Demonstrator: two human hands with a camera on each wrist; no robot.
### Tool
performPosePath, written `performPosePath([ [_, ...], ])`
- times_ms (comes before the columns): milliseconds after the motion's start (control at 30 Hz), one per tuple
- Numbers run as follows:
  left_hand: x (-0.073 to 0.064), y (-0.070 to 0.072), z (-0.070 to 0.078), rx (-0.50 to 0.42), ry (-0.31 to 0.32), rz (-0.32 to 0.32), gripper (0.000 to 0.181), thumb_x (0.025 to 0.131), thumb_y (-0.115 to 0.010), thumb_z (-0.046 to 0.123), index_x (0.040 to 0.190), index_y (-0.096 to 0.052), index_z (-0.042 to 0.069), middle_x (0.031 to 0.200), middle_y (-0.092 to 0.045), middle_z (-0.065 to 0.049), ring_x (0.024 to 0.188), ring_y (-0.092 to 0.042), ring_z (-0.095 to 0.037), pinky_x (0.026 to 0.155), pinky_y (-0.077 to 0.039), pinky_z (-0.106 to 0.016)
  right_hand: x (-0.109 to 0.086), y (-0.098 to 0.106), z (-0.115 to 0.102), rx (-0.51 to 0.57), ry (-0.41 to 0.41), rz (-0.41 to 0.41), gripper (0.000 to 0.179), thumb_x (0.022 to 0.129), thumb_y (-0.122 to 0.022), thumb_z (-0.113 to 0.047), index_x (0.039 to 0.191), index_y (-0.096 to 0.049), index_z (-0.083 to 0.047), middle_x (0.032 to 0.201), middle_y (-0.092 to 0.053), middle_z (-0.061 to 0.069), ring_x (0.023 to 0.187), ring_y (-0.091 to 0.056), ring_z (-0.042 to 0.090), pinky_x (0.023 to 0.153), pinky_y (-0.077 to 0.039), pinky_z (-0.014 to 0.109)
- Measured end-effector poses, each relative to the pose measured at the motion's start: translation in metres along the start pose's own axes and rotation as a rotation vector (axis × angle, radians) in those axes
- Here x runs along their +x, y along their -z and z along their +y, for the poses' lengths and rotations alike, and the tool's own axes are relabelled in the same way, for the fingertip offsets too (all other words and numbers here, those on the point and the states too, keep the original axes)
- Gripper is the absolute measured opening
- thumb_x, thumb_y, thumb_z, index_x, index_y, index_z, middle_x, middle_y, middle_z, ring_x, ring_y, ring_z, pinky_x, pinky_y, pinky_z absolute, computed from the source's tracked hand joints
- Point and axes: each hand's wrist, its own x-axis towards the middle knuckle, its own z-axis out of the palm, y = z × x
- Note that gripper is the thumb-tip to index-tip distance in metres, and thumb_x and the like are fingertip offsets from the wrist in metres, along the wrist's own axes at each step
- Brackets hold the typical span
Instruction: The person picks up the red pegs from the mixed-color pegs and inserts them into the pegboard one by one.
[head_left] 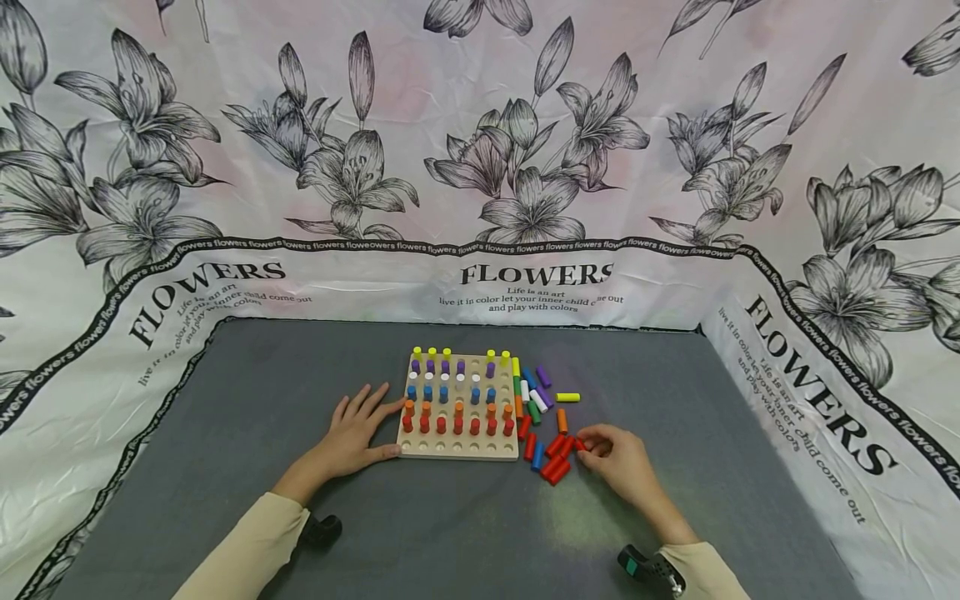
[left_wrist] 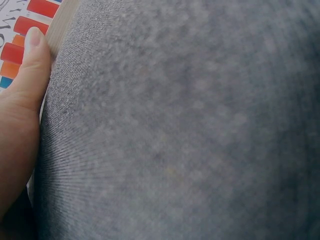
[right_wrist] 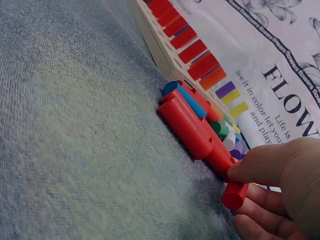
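Observation:
A wooden pegboard lies flat, with coloured pegs standing in rows: yellow at the back, then purple, white, blue, orange and red towards the front. My left hand rests at the board's left edge with its fingers spread; its thumb lies along that edge in the left wrist view. To the right of the loose pegs, my right hand pinches a red peg between thumb and fingers. One end of this peg sticks out below the thumb in the right wrist view.
Loose pegs lie right of the board: several red pegs in front, a blue peg among them, an orange peg, a yellow peg, and purple, white and green ones. Flower-printed cloth stands behind the grey tabletop.

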Motion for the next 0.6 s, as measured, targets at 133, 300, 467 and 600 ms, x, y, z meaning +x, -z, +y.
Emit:
performPosePath([
  [133, 0.000, 0.000, -0.001, 0.000, -0.005, 0.002, 0.077, 0.087, -0.070, 0.050, 0.152, -0.040, 0.022, 0.164, -0.023, -0.018, 0.151, -0.016, -0.048, 0.114, -0.010, -0.073, 0.001, -0.001, -0.002, 0.000, 0.002, 0.006, 0.022, 0.082, -0.079, -0.007, 0.103, -0.074, -0.010, 0.087, -0.071, 0.003, 0.069, -0.059, -0.001, 0.059, -0.049, 0.019],
  [300, 0.000, 0.000, -0.001, 0.006, -0.005, 0.004, 0.077, 0.087, -0.070, 0.050, 0.153, -0.040, 0.022, 0.164, -0.023, -0.018, 0.151, -0.016, -0.048, 0.114, -0.010, -0.073, 0.002, -0.001, -0.006, 0.018, -0.002, 0.001, 0.022, 0.083, -0.078, -0.009, 0.104, -0.074, -0.012, 0.088, -0.071, 0.002, 0.071, -0.061, 0.000, 0.062, -0.051, 0.020],
  [467, -0.001, 0.002, 0.001, 0.007, -0.001, 0.005, 0.078, 0.087, -0.071, 0.050, 0.153, -0.040, 0.022, 0.164, -0.024, -0.019, 0.150, -0.017, -0.049, 0.114, -0.010, -0.074, 0.006, -0.002, -0.012, 0.058, -0.037, -0.012, 0.023, 0.083, -0.079, -0.010, 0.106, -0.074, -0.010, 0.089, -0.073, 0.004, 0.073, -0.064, 0.004, 0.065, -0.053, 0.020],
  [600, -0.001, 0.002, 0.002, 0.007, 0.001, 0.004, 0.078, 0.087, -0.070, 0.050, 0.153, -0.040, 0.022, 0.164, -0.024, -0.020, 0.150, -0.017, -0.049, 0.114, -0.010, -0.074, 0.009, -0.005, -0.017, 0.102, -0.080, -0.021, 0.025, 0.083, -0.079, -0.011, 0.107, -0.074, -0.008, 0.092, -0.074, 0.006, 0.075, -0.067, 0.007, 0.066, -0.054, 0.020],
])
